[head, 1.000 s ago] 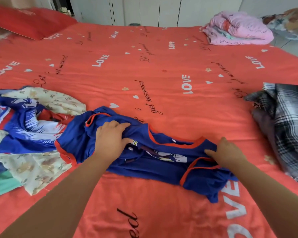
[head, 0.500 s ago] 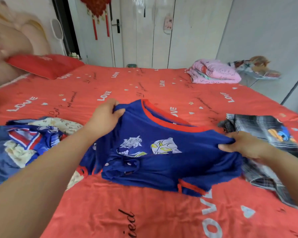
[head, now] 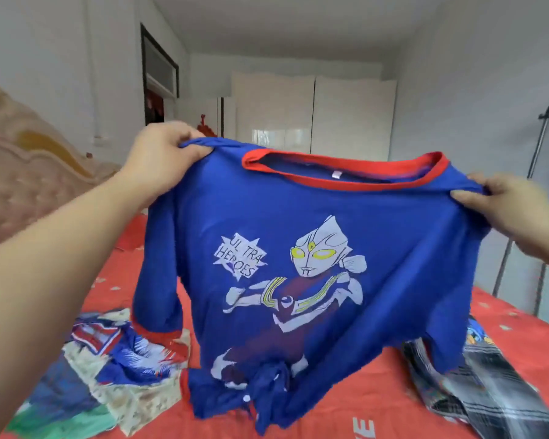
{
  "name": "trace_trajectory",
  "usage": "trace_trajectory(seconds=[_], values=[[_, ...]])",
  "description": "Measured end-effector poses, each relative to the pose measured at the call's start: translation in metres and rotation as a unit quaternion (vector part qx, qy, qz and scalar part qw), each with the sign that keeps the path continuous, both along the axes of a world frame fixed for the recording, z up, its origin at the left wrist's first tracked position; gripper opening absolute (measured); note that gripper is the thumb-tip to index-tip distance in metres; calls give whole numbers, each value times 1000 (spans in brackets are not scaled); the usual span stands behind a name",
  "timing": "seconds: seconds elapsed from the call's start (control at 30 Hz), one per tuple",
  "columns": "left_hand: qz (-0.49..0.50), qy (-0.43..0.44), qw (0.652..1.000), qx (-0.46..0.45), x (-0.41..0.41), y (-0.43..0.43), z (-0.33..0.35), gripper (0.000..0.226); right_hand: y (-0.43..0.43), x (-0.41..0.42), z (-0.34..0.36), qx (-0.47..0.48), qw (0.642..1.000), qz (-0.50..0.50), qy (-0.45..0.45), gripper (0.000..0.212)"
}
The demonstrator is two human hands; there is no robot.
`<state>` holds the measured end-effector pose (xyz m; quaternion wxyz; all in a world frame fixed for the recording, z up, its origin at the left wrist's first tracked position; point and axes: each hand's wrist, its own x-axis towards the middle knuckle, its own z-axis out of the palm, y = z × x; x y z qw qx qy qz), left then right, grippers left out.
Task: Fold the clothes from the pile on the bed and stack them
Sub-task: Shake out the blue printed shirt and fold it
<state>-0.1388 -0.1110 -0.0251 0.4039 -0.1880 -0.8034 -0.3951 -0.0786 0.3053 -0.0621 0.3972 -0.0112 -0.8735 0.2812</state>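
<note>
Blue shirt [head: 314,236] (red collar, hero print) hangs upright; pile [head: 108,369] lies lower left.

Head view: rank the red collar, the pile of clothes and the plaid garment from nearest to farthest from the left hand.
1. Red collar, just right of the left hand, on the held shirt.
2. Pile of clothes, below on the bed's left.
3. Plaid garment, far lower right.

Matt blue cloth shirt [head: 314,236], glossy wardrobe [head: 311,115]

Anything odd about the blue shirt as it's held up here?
Yes. The blue shirt, held by left hand and right hand, has its hem bunched and tangled instead of hanging flat.
</note>
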Motion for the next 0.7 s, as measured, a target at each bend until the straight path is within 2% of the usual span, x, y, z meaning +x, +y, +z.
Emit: trace_trajectory(seconds=[0.13,0.27,0.43,0.57,0.7], values=[[-3,62,998,33,32,-5,46,7,-16,33,51,61,986,-55,148,15],[-1,86,995,59,47,-8,79,6,-16,51,90,81,972,-76,208,25],[1,119,991,60,56,-10,110,8,-18,60,125,72,962,-66,254,26],[3,164,983,77,59,-9,136,25,-19,53,148,65,960,-71,263,32],[56,218,974,14,51,0,150,23,-26,34,162,60,965,-68,248,40]])
